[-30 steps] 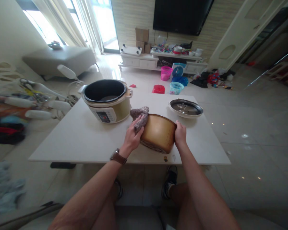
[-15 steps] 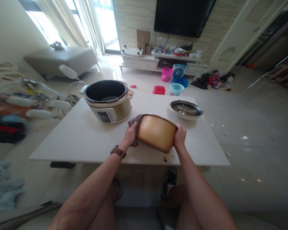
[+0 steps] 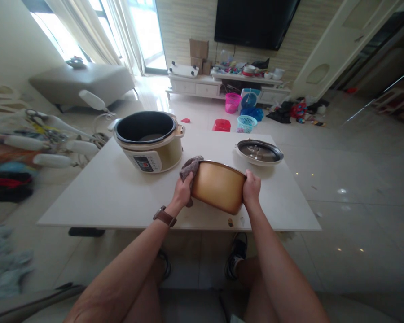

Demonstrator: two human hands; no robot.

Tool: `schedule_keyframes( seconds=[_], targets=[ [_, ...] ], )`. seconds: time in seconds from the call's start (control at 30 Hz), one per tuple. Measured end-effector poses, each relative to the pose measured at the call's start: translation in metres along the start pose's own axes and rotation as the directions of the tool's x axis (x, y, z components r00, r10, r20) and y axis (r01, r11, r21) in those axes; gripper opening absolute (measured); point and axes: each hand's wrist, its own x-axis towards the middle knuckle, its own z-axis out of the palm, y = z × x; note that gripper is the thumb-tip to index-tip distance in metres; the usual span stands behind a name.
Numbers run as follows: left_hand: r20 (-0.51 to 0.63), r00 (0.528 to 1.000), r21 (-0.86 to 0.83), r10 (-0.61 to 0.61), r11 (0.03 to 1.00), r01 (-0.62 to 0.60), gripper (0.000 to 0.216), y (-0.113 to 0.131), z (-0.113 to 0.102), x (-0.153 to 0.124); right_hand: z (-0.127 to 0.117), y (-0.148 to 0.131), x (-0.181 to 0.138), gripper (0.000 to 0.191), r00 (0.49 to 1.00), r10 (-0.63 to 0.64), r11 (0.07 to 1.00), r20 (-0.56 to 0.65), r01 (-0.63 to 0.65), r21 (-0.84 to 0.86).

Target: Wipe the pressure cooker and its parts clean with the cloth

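Note:
A gold-coloured inner pot [image 3: 218, 186] is held tilted between my two hands over the front of the table, its outer wall toward me. My left hand [image 3: 182, 190] is closed on a grey-brown cloth [image 3: 191, 167], pressing it to the pot's left side. On the pot's right side, my right hand [image 3: 252, 185] grips the wall near the rim. The pot's inside is hidden from me. Behind it to the left stands the rice cooker body [image 3: 148, 143], lidless, with its dark interior showing. To the right lies the cooker lid [image 3: 258, 152], its inner side up.
The white table [image 3: 97, 197] has small brown bits near its front edge. Beyond it on the floor are a red stool [image 3: 221, 125], a light-blue basket [image 3: 246, 124] and a pink basket [image 3: 232, 102]. A lamp-like fixture with white shades [image 3: 84, 147] stands at the left.
The pot has turned slightly in my hands, and the cloth sits a little higher at its left rim. Both hands keep hold. The whole view has shifted slightly.

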Motion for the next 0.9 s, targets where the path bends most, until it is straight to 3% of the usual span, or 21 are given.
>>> schedule_keyframes(
  seconds=[0.13,0.23,0.3,0.4,0.5,0.6,0.67,0.77,0.9],
  targets=[
    [-0.031,0.971,-0.121,-0.237,0.965,0.232,0.054,-0.016,-0.004,0.014,-0.001,0.006,0.001,0.042,1.0,-0.005,0.999,0.004,0.005,0.04],
    [-0.042,0.955,-0.147,-0.294,0.947,0.285,0.053,-0.02,-0.004,0.016,-0.002,0.009,0.003,0.04,1.0,-0.01,0.999,0.012,0.01,0.046],
    [-0.069,0.973,-0.108,-0.219,0.971,0.211,0.053,-0.016,-0.003,0.011,-0.001,0.011,0.004,0.039,1.0,-0.01,0.999,0.015,0.009,0.038],
    [-0.038,0.999,0.024,0.034,0.999,-0.034,0.054,0.001,-0.003,0.0,0.003,0.012,0.003,0.039,1.0,0.009,0.999,0.023,-0.009,0.031],
    [0.164,0.945,0.196,0.283,0.929,-0.312,0.057,0.022,-0.006,-0.009,0.007,0.013,0.002,0.04,0.999,0.053,0.998,0.009,-0.053,0.029],
    [0.267,0.901,0.247,0.341,0.88,-0.406,0.058,0.03,-0.009,-0.011,0.01,0.017,0.002,0.036,0.996,0.088,0.995,-0.009,-0.088,0.046],
    [0.206,0.934,0.175,0.293,0.928,-0.33,0.057,0.024,-0.009,-0.007,0.01,0.021,0.003,0.035,0.997,0.08,0.994,-0.013,-0.079,0.075],
    [0.066,0.992,-0.008,0.106,0.994,-0.106,0.054,0.006,-0.008,0.004,0.008,0.027,0.003,0.035,0.999,0.045,0.992,-0.014,-0.043,0.118],
    [-0.005,0.988,-0.162,-0.152,0.975,0.15,0.052,-0.011,-0.01,0.018,0.006,0.027,0.001,0.042,1.0,0.018,0.995,-0.022,-0.016,0.101]
  ],
)
